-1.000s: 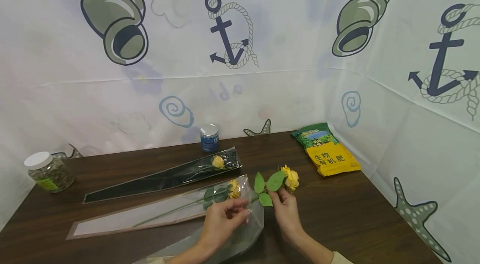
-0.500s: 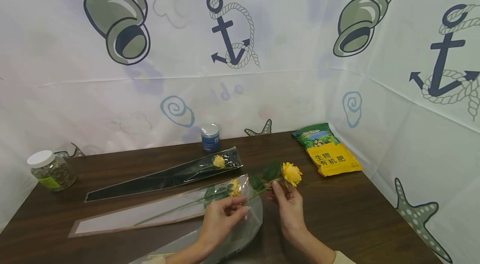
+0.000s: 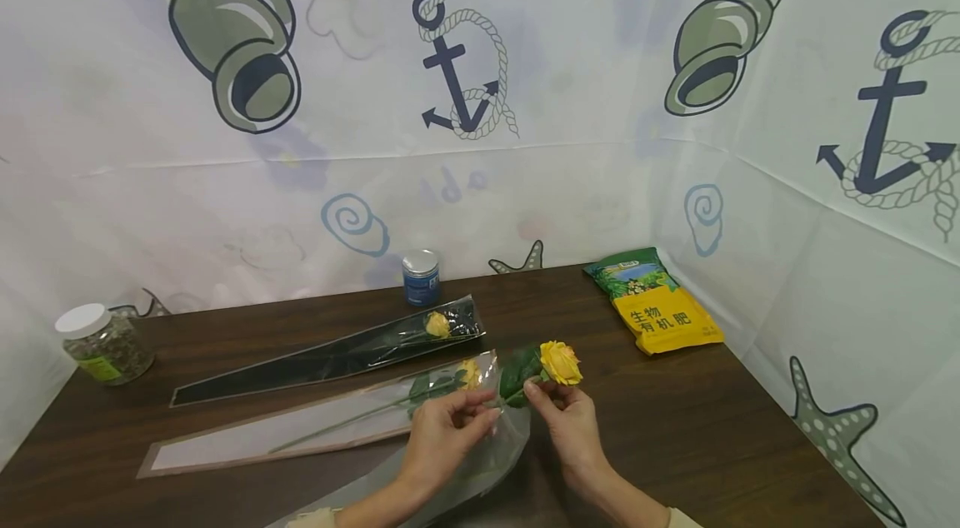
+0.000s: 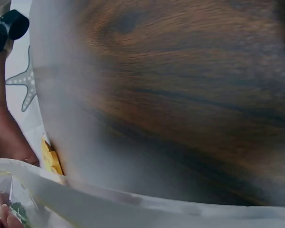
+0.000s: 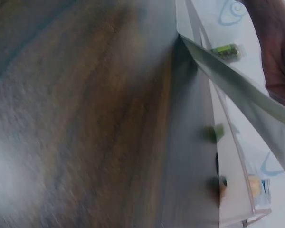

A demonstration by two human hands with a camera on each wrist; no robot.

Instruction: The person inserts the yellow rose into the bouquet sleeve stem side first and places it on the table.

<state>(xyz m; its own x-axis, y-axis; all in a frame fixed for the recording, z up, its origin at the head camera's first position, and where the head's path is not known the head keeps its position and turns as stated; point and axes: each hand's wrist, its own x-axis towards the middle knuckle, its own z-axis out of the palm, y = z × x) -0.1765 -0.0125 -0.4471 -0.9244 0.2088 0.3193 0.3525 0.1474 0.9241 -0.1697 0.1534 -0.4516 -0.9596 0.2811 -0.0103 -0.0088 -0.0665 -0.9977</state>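
Note:
In the head view, my right hand (image 3: 570, 432) pinches the stem of a yellow rose (image 3: 561, 362) just under its bloom. The rose's dark green leaves (image 3: 516, 374) lie by the mouth of a clear flower sleeve (image 3: 495, 449), and its lower stem is hidden. With thumb and fingers my left hand (image 3: 448, 438) pinches the sleeve's upper edge. The sleeve's pale edge (image 4: 180, 206) crosses the bottom of the left wrist view, where my right hand (image 4: 7, 137) shows at left. In the right wrist view, the sleeve (image 5: 247, 92) hangs near my left hand (image 5: 278, 52).
Behind my hands lie a white-backed sleeve (image 3: 217, 438) with a yellow rose and a black sleeve (image 3: 307, 371) with another. A lidded jar (image 3: 105, 349) stands at left and a blue can (image 3: 421, 278) at the back. A yellow-green fertilizer bag (image 3: 660, 303) lies at right.
My right hand has drawn the rose left, so its bloom sits closer to the sleeve. The leaves, spread apart earlier, now lie by the sleeve's mouth. My left hand has hardly moved.

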